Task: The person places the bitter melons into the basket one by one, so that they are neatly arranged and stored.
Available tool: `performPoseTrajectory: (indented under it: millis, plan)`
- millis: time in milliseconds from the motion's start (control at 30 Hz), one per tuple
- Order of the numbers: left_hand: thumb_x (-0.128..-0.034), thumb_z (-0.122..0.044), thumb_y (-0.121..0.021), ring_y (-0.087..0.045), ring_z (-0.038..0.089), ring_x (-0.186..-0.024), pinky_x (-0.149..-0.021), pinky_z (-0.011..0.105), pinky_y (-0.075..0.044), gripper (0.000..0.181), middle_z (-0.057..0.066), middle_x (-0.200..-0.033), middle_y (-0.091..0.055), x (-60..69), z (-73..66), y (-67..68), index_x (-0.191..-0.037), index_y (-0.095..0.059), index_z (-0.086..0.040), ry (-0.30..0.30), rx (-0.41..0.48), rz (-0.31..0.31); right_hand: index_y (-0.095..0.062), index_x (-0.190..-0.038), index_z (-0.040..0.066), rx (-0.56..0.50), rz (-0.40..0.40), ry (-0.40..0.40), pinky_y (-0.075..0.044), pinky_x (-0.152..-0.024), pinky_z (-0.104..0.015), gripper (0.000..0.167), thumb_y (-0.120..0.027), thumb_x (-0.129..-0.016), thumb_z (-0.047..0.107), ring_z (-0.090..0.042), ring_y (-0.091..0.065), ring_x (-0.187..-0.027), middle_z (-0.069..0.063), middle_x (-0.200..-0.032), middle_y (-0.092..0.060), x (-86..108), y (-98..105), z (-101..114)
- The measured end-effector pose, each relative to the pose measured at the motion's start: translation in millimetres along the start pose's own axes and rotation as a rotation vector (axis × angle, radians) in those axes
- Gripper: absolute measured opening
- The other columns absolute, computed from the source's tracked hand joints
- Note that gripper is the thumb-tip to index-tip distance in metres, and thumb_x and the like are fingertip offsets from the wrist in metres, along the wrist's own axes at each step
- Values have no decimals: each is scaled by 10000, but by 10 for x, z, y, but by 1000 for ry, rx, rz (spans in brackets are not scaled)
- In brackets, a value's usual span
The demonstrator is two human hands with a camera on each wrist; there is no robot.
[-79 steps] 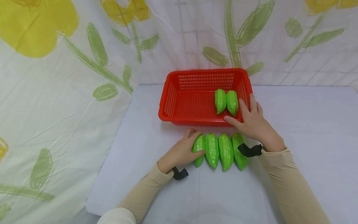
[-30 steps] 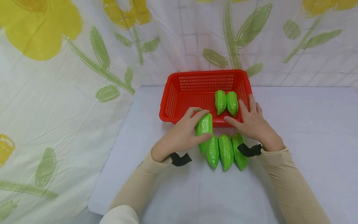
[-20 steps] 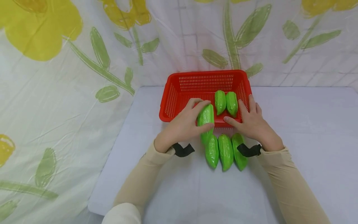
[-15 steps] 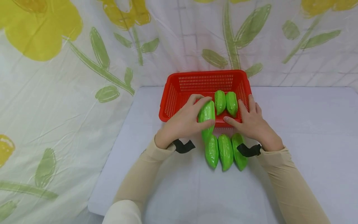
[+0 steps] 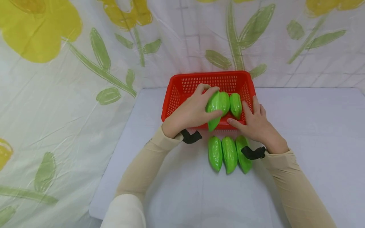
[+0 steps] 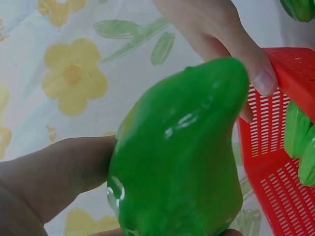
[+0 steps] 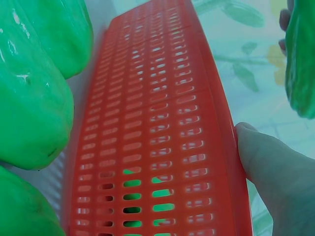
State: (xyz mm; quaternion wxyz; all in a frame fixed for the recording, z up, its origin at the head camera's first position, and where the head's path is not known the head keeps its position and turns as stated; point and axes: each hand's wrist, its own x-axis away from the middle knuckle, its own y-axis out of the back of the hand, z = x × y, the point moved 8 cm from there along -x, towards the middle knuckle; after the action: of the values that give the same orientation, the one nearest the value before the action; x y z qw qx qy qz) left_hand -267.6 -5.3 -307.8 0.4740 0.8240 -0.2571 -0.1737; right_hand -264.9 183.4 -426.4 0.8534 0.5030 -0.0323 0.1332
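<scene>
My left hand [image 5: 196, 106] grips a glossy light-green vegetable-like piece [image 5: 214, 106] with a pointed end. It is held tilted over the front of the red basket [image 5: 211, 74], left of a ridged green piece [image 5: 225, 103] and another [image 5: 235, 106] lying inside. The left wrist view shows the held piece [image 6: 182, 157] up close, with a left finger [image 6: 64, 172] along its side. My right hand [image 5: 256, 125] rests on the basket's front right corner with straight, spread fingers. In the right wrist view its thumb [image 7: 268, 162] touches the rim.
In front of the basket, three similar green pieces lie side by side on the white table [image 5: 171, 190]: a left one [image 5: 215, 153], a middle one [image 5: 229, 155] and a right one [image 5: 242, 152], partly hidden by a black wrist strap [image 5: 253, 153]. A flower-print cloth [image 5: 182, 41] hangs behind.
My left hand has lifted the leftmost green piece from the table row and carried it forward over the basket's front rim. The right hand has stayed at the basket corner.
</scene>
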Motion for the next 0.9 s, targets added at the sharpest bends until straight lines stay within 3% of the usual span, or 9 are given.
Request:
performPoseTrajectory:
  millis: [233, 500, 633, 833, 900]
  plan:
    - [-981, -456, -678, -605, 177, -1094, -934, 321, -562, 770, 118, -1552, -363, -165, 24, 29, -1615, -350, -168, 49, -55, 37, 40, -1669, 57, -5, -2, -2, -375, -981, -831, 1119, -482, -960, 748, -661, 11, -1489, -246, -1676, 294, 4, 1, 9]
    - [-992, -444, -672, -595, 184, -1060, -909, 291, -548, 777, 127, -1538, -374, -360, 27, 113, -1627, -333, -151, 45, -81, 54, 29, -1672, 68, -12, -5, -8, -393, -980, -818, 1121, -487, -952, 754, -639, 7, -1499, -224, -1687, 284, 5, 14, 7]
    - [-997, -460, -657, -582, 182, -1140, -991, 309, -521, 781, 123, -1561, -370, -477, 69, 141, -1634, -319, -159, 71, -99, 76, 38, -1671, 66, -5, -2, -8, -380, -979, -828, 1116, -484, -958, 747, -650, 7, -1495, -232, -1680, 294, 1, 11, -5]
    - [-1002, -461, -647, -559, 204, -1251, -1076, 343, -500, 789, 131, -1610, -344, -638, 151, 112, -1651, -286, -194, 122, -123, 98, 45, -1666, 50, -5, 10, -7, -350, -1004, -834, 1103, -464, -972, 739, -667, 6, -1488, -241, -1672, 308, 4, 10, 4]
    - [-1004, -457, -644, -560, 206, -1226, -1042, 336, -514, 794, 136, -1609, -341, -690, 177, 87, -1657, -272, -203, 132, -124, 107, 46, -1666, 50, -5, 12, -7, -350, -1005, -833, 1101, -465, -973, 737, -668, 5, -1487, -242, -1672, 307, 3, 10, 8]
